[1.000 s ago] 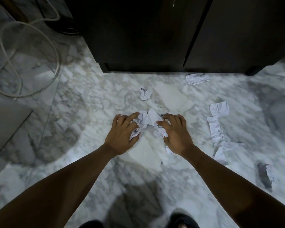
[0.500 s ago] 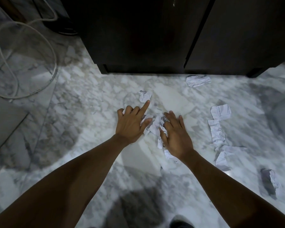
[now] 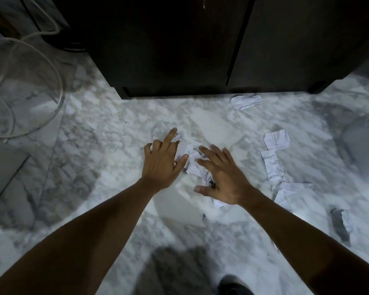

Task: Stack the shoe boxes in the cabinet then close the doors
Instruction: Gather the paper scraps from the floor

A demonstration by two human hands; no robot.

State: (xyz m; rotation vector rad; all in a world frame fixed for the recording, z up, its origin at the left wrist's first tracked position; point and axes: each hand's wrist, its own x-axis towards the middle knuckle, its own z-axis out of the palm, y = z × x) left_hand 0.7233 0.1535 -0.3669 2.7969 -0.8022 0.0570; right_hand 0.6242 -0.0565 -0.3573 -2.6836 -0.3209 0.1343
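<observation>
Down on marble floor (image 3: 98, 128): left hand (image 3: 161, 161) and right hand (image 3: 224, 177) spread, fingers splayed over crumpled paper (image 3: 193, 161); gripping nothing; cabinet (image 3: 179, 50) doors shut.

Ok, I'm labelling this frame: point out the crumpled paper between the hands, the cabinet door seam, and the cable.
crumpled white paper (image 3: 193, 161), head view, middle
dark cabinet door seam (image 3: 234, 47), head view, gap
pale looped cable (image 3: 59, 86), head view, right curve

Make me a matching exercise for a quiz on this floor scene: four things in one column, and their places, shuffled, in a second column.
Things:
1. cabinet doors
2. crumpled paper pile
3. white cable
4. printed paper scrap

Places:
A. looped on the floor at far left
B. lying just in front of the cabinet base
C. between the left hand and right hand
D. shut, across the top of the view

Pairs: 1-D, 2-C, 3-A, 4-B
</observation>
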